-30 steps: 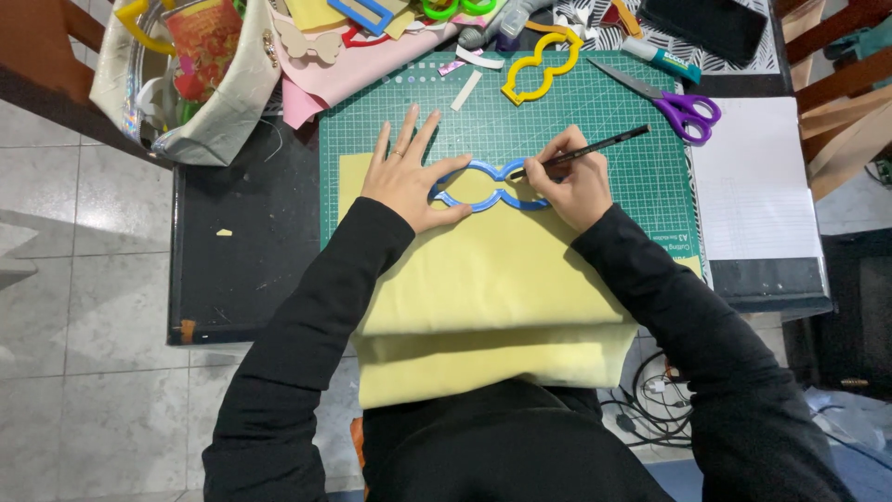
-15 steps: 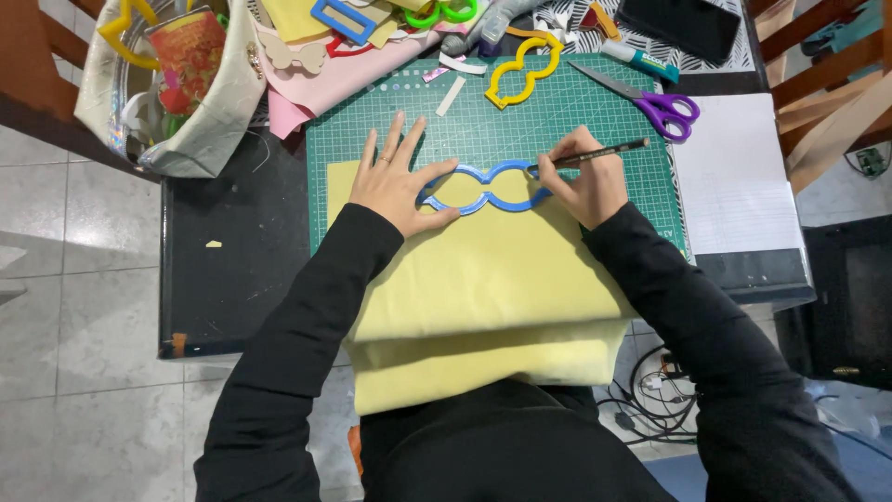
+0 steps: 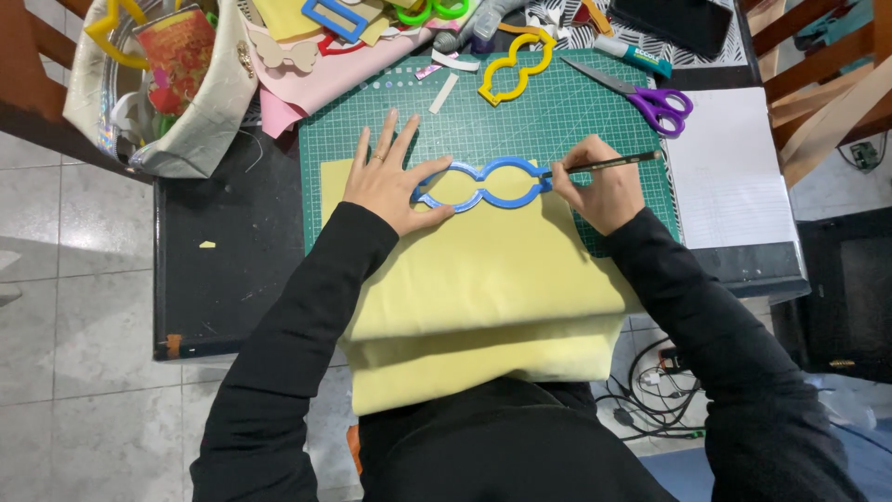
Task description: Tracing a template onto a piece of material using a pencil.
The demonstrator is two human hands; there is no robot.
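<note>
A blue wavy outline template (image 3: 483,183) lies on a folded sheet of pale yellow foam (image 3: 483,279), which covers the near part of a green cutting mat (image 3: 567,121). My left hand (image 3: 388,177) presses flat on the template's left end, fingers spread. My right hand (image 3: 599,191) grips a dark pencil (image 3: 613,164) whose tip touches the template's right end. Both arms wear black sleeves.
Purple-handled scissors (image 3: 650,98) and a yellow template (image 3: 514,67) rest at the mat's far edge. A white paper sheet (image 3: 729,167) lies to the right. A cloth-lined basket (image 3: 167,84) of craft items stands far left, pink foam (image 3: 316,65) beside it. The black table's left part (image 3: 228,270) carries a small scrap.
The pencil tip has moved from the template's middle towards its right end. My left hand has stayed pressed on the left end. The camera view shifted slightly.
</note>
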